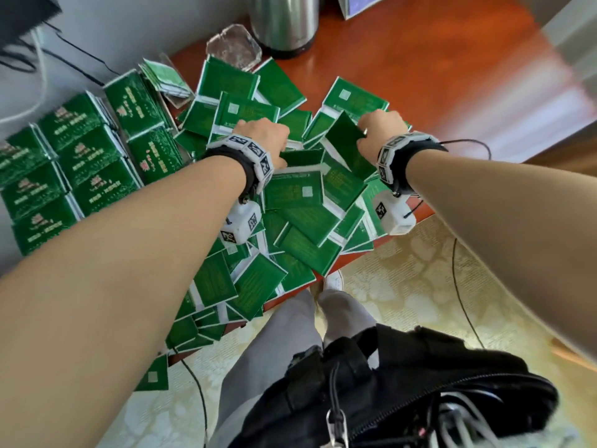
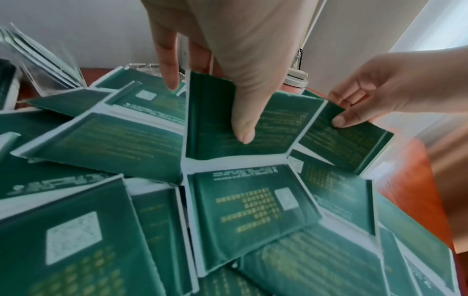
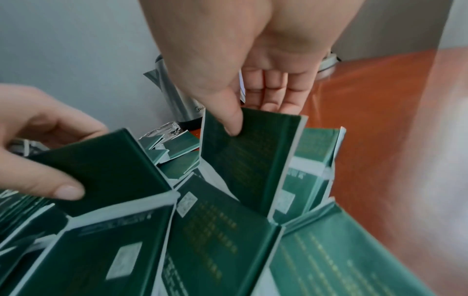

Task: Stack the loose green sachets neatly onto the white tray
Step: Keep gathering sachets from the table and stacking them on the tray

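Sachets, one in each hand: the left hand (image 1: 263,137) pinches a green sachet (image 2: 243,120), thumb on its face, and the right hand (image 1: 381,130) pinches another sachet (image 3: 248,160), tilted up on edge. Both rise from the loose pile (image 1: 297,221) heaped on the red-brown table (image 1: 436,76). Neat rows of sachets (image 1: 77,156) lie to the left, beside a metal kettle (image 1: 284,24).
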Tool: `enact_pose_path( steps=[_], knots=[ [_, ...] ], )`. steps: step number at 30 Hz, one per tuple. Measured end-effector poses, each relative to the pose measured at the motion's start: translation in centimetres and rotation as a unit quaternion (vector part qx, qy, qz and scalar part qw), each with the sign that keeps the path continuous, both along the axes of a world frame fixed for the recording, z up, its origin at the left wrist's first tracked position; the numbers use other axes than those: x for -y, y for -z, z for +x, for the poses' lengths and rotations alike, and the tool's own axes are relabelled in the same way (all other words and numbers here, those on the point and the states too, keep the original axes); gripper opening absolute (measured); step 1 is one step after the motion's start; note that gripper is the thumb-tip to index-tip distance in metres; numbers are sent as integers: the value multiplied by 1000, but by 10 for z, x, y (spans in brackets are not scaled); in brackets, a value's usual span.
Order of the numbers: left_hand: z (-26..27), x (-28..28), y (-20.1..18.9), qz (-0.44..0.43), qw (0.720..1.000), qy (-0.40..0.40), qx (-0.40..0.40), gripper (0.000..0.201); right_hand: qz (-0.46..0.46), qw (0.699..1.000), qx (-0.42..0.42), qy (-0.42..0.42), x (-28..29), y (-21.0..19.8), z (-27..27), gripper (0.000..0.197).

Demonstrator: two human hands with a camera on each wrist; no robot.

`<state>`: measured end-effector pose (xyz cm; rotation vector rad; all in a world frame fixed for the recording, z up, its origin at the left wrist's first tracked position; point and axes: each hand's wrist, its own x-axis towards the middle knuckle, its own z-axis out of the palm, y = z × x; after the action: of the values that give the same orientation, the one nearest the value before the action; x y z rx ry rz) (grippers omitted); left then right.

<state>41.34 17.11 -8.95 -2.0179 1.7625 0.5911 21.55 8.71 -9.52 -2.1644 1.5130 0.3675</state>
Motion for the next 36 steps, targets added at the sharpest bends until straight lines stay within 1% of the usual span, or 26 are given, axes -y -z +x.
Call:
enact_pose_path(
  steps=[4,6,8,11,14,16,20,24,25,27,29,31,33,34,35,36],
  knots=[
    [2,-9,-3,-4,1000,2,17,20,-32,998,-19,-50,3,-8,3,21],
    [1,-14,-1,-2,1000,-1,19,19,-59,996,-24,-64,-2,-8,8,12],
    [0,-19,1,-1,1000,2,19,20,-81,994,-30,-67,-8,-8,13,8],
    [-1,-24,3,-5,1000,3,16,22,-99,992,-47,-68,-12,-10,15,9],
    [0,-29,5,-14,1000,-6,6,24,-122,985,-72,-96,-8,-15,14,16],
    [0,-32,6,-21,1000,-12,1,26,-134,980,-87,-119,-3,-20,11,17],
    [-3,-35,13,-16,1000,-13,-5,37,-139,965,-139,-173,1,-24,5,15],
    [-7,-37,22,-10,1000,-8,-19,47,-117,956,-170,-211,-4,-19,5,10],
    [-9,-39,25,-14,1000,-8,-25,52,-108,956,-169,-212,-6,-16,4,9],
    [-13,-46,38,-19,999,0,-34,68,-84,963,-160,-202,-11,-2,3,9],
    [-19,-56,55,-10,999,10,-37,90,-60,970,-148,-183,-17,18,2,24],
    [-25,-68,69,6,999,21,-30,107,-42,974,-138,-174,-23,41,-1,52],
    [-30,-78,79,12,999,35,-18,114,-33,973,-135,-185,-25,62,-5,84],
    [-32,-81,82,10,999,38,-16,115,-28,972,-133,-192,-26,68,-7,93],
    [-34,-83,82,4,999,36,-14,115,-26,972,-130,-196,-26,72,-9,96],
    [-34,-84,84,1,999,34,-14,115,-29,972,-125,-198,-26,76,-10,92]
  ],
)
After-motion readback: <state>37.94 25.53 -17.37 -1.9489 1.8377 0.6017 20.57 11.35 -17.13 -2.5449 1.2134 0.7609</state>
